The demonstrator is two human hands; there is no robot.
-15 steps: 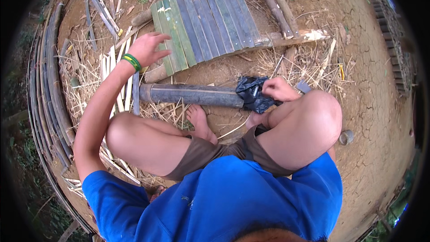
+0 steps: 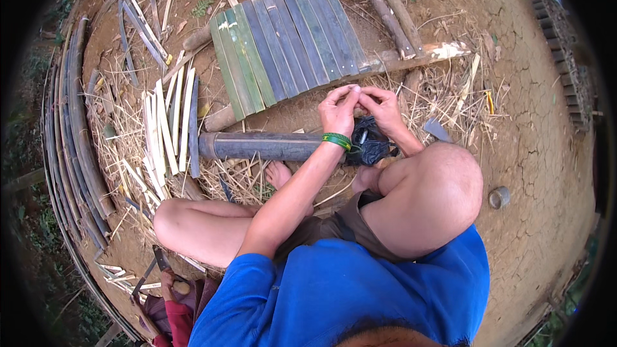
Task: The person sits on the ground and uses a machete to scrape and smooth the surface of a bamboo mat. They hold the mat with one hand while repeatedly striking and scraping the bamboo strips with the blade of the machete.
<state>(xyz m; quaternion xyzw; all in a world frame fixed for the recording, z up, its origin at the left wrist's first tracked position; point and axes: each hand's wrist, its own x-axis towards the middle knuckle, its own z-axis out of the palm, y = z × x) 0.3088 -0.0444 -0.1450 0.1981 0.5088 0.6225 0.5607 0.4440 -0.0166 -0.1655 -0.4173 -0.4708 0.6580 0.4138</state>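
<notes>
Now both hands are meeting fingertip to fingertip | left hand point(image 2: 339, 110) and right hand point(image 2: 382, 106) are pinching something too small to tell, just above the black bag point(image 2: 371, 146) capping the bamboo tube point(image 2: 260, 146) on the ground | risk: it is liable to be dropping into straw | bag contents hidden.

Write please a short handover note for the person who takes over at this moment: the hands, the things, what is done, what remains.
Left hand and right hand: fingertips meet above the black bag; whether they pinch something small, I cannot tell.
Black bag wraps the right end of the dark bamboo tube lying on the straw.
Done: slat panel laid out; pale split strips lie at the left.
Left: the bag looks loose, not tied.
</notes>
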